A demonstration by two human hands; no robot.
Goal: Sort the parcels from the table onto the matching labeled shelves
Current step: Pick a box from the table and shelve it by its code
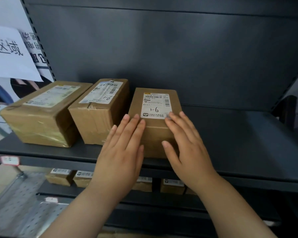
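A small brown cardboard parcel [153, 133] with a white label marked "1-6" rests on the dark grey shelf [239, 134], near its front edge. My left hand [122, 152] lies flat against its near left side, fingers spread over the top edge. My right hand [186, 143] lies flat on its near right side, fingertips touching the label's corner. Neither hand grips it. Two more parcels stand to the left: a middle one [100, 109] also marked "1-6" and a wider taped one [41, 115].
A small tag [9, 160] is fixed to the shelf's front lip at left. The shelf below holds several small labelled boxes [60, 176]. A perforated metal surface [15, 203] lies lower left. Paper signs [7, 52] hang at upper left. The shelf's right half is bare.
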